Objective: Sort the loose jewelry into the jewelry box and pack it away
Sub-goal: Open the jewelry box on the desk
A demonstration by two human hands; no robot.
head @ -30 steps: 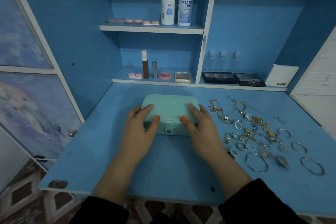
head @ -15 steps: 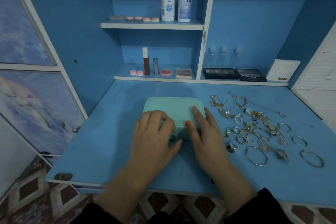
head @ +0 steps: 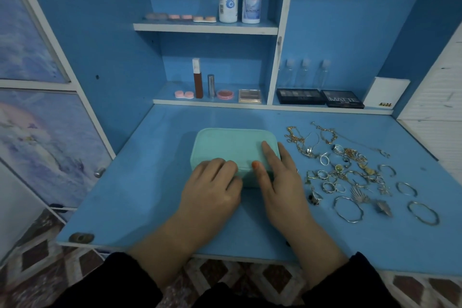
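The left hand [head: 212, 187], which a second ago lay spread on top of the mint-green jewelry box [head: 232, 150] beside its front tab, has slid down to the near front edge and now covers the spot where that clasp sat, fingers curled over it; whether they have actually gripped the tab cannot be told, since it is hidden beneath them. The right hand [head: 280, 182] has hardly moved: it lies flat and spread over the box's right front corner, pinning it to the blue desk [head: 140, 195]. That reads as the start of unfastening, so the sorting itself has not begun; the lid is still down and nothing is inside yet as far as can be seen. The box sits centred on the desk, with the loose jewelry [head: 350, 172] spread just to its right, close to the right hand but not touching it. Counting: one box, two large bangles [head: 348, 209] at the near edge, two smaller open hoops further right, several rings, and a few tangled gold chains too knotted to number.
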